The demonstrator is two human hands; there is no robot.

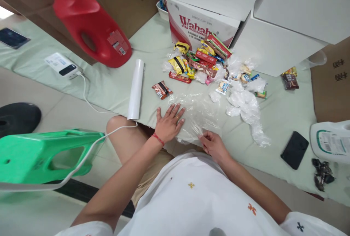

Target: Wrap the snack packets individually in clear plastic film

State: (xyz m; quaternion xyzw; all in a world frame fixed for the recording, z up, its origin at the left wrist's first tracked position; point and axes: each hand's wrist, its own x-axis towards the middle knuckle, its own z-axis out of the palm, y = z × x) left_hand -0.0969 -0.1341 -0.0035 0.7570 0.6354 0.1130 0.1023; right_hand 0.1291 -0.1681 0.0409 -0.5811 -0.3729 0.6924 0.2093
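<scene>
A clear plastic bag [201, 110] lies spread on the pale green cloth in front of me. My left hand [170, 122] rests flat on its left side, fingers stretched out. At the near edge, my right hand [213, 145] pinches the plastic between thumb and fingers. Just beyond my left hand is a brown-red wrapped snack [162, 89]. Farther back sits a heap of packaged snacks, among them a yellow packet [177, 65] and a red bar [179, 77]. Crumpled clear plastic bags [244, 101] lie to the right of the bag.
Left of the bag stand a white roll [136, 89], a red jug [93, 28] and a white power bank [61, 65] with a cable. A Wahaha carton [202, 24] backs the snacks. On the right are a black phone [294, 150], keys [322, 174] and a white bottle [330, 142].
</scene>
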